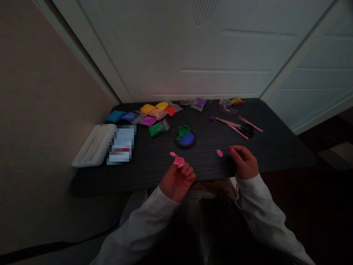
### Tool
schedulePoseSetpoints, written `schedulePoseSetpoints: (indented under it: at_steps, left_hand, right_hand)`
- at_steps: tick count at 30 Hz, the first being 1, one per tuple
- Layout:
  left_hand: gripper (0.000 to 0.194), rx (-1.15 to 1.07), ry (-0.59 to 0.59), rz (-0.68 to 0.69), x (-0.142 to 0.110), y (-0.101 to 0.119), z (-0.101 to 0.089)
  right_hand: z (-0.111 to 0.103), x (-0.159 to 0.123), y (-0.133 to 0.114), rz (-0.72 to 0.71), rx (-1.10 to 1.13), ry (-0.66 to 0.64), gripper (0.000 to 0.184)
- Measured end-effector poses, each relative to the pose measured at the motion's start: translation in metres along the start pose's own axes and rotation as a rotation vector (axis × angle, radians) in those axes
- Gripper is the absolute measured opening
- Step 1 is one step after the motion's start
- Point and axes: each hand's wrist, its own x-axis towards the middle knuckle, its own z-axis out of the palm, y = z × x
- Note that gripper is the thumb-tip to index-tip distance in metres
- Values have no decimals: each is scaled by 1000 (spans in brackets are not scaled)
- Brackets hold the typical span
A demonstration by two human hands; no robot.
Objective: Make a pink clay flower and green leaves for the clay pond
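My left hand (178, 180) is closed, pinching a small pink clay flower (179, 162) above the near part of the table. A pink clay petal (172, 154) shows just beyond its fingertips; I cannot tell if they touch. My right hand (245, 162) has thumb and forefinger pressed together, and what is between them, if anything, is too small to make out. Just left of those fingers, a flat oval pink petal (220, 153) lies on the table. Farther back sits a round clay pond (186, 138) with a dark brown rim, blue middle and green leaves (184, 129).
Bags of coloured clay, including a green one (157, 129), lie at the back left. A white wipes pack (95, 145) is on the left. Scissors (242, 129), pink tweezers (250, 124) and a purple clay bit (211, 117) lie on the dark table (209, 165). A white door (198, 48) stands behind.
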Motion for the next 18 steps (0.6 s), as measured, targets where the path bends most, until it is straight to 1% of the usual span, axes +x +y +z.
schedulePoseSetpoints:
  at_steps: [3, 10, 13, 18]
  left_hand:
    - [16, -2, 25, 2, 0, 0, 0]
    - [18, -59, 141, 3, 3, 0, 1]
    - [20, -83, 156, 7, 4, 1, 0]
    - [18, -73, 166, 7, 4, 2, 0]
  right_hand:
    - [1, 0, -1, 3, 10, -1, 16]
    - [0, 0, -1, -7, -9, 8, 15]
    - [0, 0, -1, -11, -7, 4, 14]
    - [0, 0, 1, -17, -8, 4, 14]
